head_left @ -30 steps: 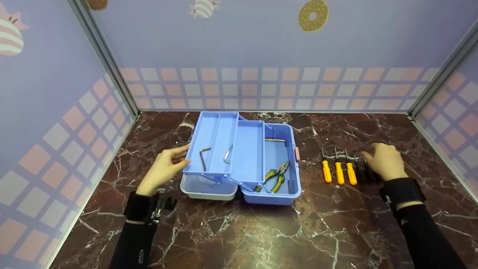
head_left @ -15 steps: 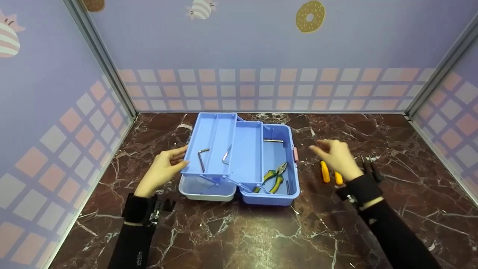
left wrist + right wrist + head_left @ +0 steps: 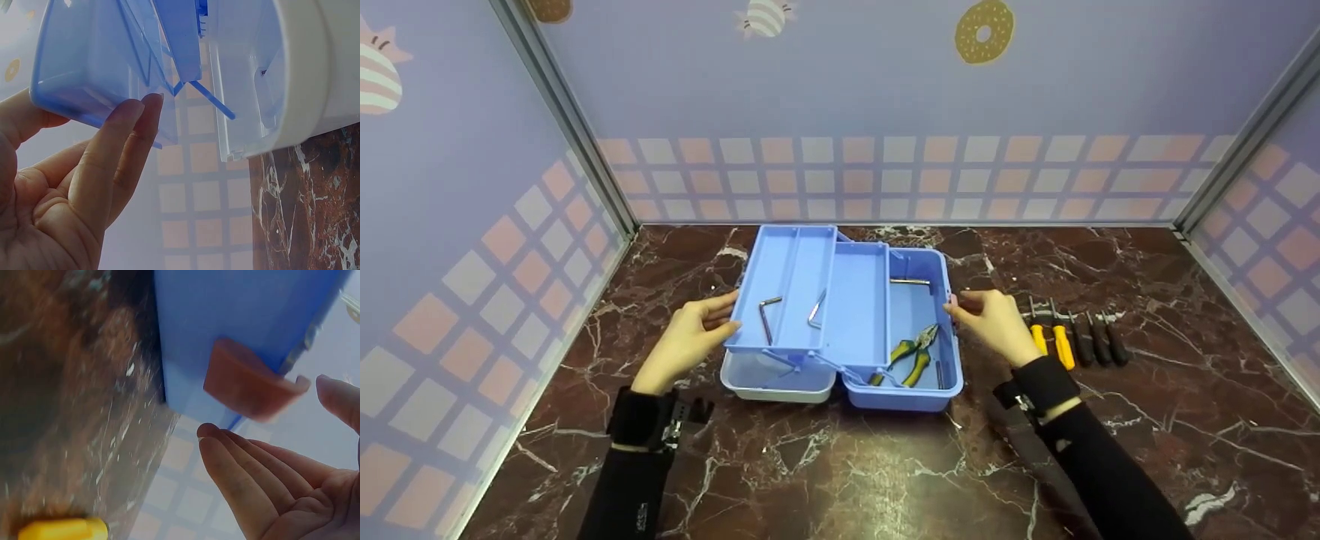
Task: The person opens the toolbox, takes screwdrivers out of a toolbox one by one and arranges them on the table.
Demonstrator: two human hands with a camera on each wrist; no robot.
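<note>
A blue toolbox stands with its lid folded back to the left and its trays fanned out. At the outer end of the upper tray, my left hand pinches the tray, fingers under its bottom in the left wrist view. Two L-shaped hex keys lie in that tray. Beside the toolbox's right wall, my right hand is at the pink latch. Its fingers are fairly straight and the thumb stands apart, with nothing between them. Green-and-yellow pliers lie in the box's bottom.
To the right, yellow-handled screwdrivers and several black-handled ones lie in a row on the dark marbled table. A metal rod lies at the back of the box. Patterned panels enclose the table.
My right hand has moved left from the black-handled screwdrivers, over the yellow-handled ones, to the toolbox latch. My left hand has stayed at the tray.
</note>
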